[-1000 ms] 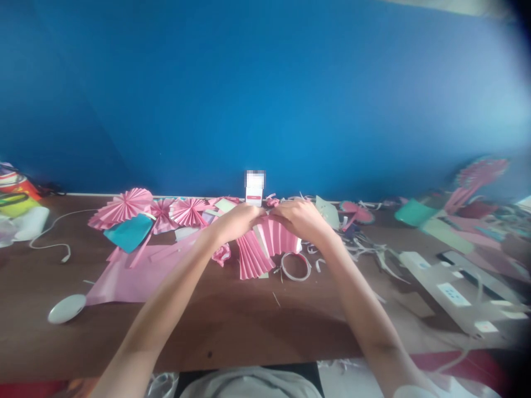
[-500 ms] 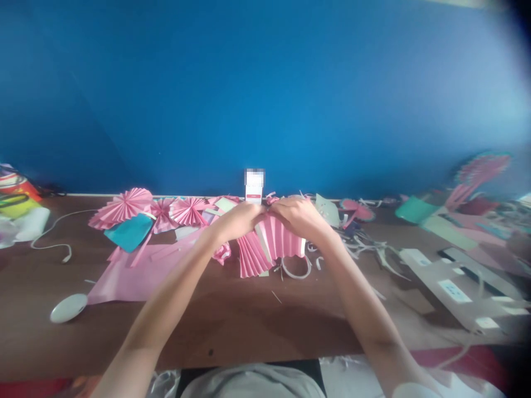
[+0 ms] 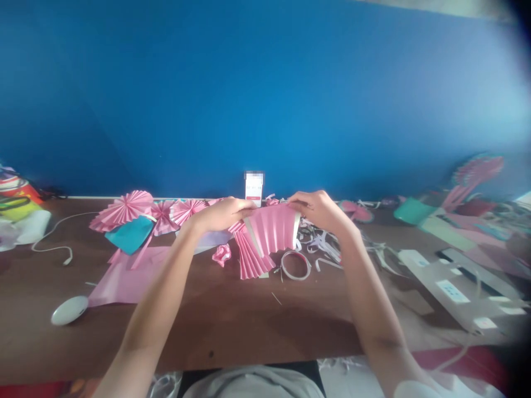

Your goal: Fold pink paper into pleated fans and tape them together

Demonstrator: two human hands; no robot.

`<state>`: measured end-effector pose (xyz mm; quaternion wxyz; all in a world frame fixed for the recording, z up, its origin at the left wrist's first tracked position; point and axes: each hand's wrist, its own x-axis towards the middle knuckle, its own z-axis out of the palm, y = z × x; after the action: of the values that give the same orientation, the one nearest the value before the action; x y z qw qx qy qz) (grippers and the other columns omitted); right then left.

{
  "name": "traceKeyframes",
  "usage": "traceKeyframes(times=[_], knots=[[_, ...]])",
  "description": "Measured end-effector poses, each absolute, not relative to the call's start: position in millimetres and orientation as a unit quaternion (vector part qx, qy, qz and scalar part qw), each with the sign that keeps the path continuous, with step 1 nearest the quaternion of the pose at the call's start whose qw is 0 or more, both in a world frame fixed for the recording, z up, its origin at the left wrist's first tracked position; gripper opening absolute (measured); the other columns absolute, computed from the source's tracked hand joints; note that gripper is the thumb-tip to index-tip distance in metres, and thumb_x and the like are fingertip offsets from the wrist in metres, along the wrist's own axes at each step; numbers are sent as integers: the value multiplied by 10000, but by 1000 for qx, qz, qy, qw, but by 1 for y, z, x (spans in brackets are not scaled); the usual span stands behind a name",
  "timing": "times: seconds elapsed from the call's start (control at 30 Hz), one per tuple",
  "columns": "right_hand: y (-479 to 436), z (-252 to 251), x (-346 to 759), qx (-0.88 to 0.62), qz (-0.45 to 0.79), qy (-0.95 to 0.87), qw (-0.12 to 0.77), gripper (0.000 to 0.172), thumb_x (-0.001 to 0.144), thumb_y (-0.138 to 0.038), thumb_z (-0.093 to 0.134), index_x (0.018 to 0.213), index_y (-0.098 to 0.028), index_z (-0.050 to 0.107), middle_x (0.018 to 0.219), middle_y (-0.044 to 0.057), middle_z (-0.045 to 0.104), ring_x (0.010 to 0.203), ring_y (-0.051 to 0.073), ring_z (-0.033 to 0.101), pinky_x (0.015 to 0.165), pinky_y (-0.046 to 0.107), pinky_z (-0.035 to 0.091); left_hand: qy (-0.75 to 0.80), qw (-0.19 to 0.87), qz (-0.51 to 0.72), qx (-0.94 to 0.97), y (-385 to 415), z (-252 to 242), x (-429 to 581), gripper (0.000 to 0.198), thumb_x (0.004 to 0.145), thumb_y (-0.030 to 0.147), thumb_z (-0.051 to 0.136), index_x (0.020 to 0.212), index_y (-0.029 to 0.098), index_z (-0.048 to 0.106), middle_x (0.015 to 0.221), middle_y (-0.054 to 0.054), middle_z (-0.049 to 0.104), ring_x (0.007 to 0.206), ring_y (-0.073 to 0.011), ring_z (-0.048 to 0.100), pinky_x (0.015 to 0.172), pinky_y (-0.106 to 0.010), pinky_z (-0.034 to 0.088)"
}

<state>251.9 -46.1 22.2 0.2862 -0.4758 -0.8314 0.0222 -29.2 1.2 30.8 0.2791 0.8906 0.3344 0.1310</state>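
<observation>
A pleated pink paper (image 3: 274, 229) with pale strips along its side edges hangs spread between my hands. My left hand (image 3: 234, 213) pinches its upper left corner, and my right hand (image 3: 311, 207) grips the upper right corner. Behind and below it, a second folded pink paper fan (image 3: 252, 260) lies on the table. A roll of tape (image 3: 296, 265) rests just under the held paper's right side. To the left sits a small crumpled pink paper piece (image 3: 221, 255). Beyond my hands a phone (image 3: 254, 189) with a lit screen stands against the blue wall.
Pink paper rosettes (image 3: 128, 207), a teal sheet (image 3: 129, 234) and a flat pink sheet (image 3: 124, 279) lie at left, near a white oval object (image 3: 69, 310). White paper scraps (image 3: 323, 246) are scattered right of centre. A power strip (image 3: 452, 290) lies far right.
My hands, close together before, have moved apart. The pleated paper has opened out wider between them, and the tape roll and paper scraps show more fully.
</observation>
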Motion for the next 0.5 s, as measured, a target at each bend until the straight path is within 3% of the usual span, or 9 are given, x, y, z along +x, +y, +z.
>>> traceKeyframes(times=[0.1, 0.17, 0.33, 0.5], knots=[[-47, 22, 255, -480, 26, -828, 288, 305, 981, -354, 473, 1018, -204, 736, 765, 32, 738, 555, 122, 571, 567, 281, 385, 323, 285, 107, 896, 0, 35, -33, 452, 963, 535, 432, 1201, 224, 658, 1171, -69, 697, 969, -196, 635, 767, -270, 413], [-48, 23, 256, -481, 39, -825, 294, 301, 975, -370, 482, 1033, -218, 735, 812, 33, 747, 530, 110, 546, 545, 278, 384, 335, 285, 106, 892, 1, 36, -36, 441, 960, 528, 438, 1180, 228, 675, 1127, -61, 713, 937, -193, 640, 753, -271, 413], [-48, 26, 257, -472, 105, -809, 334, 288, 918, -392, 578, 1116, -226, 705, 1065, 72, 740, 765, 164, 666, 626, 283, 488, 356, 285, 115, 883, 1, 39, -40, 404, 944, 492, 483, 1201, 253, 683, 1146, -54, 719, 918, -192, 655, 745, -270, 425], [-46, 24, 256, -469, 113, -811, 330, 268, 933, -353, 545, 1087, -216, 716, 1085, 87, 740, 880, 203, 696, 708, 312, 532, 349, 281, 102, 888, 0, 40, -45, 401, 923, 413, 502, 1244, 232, 661, 1214, -75, 697, 1005, -212, 645, 808, -280, 441]])
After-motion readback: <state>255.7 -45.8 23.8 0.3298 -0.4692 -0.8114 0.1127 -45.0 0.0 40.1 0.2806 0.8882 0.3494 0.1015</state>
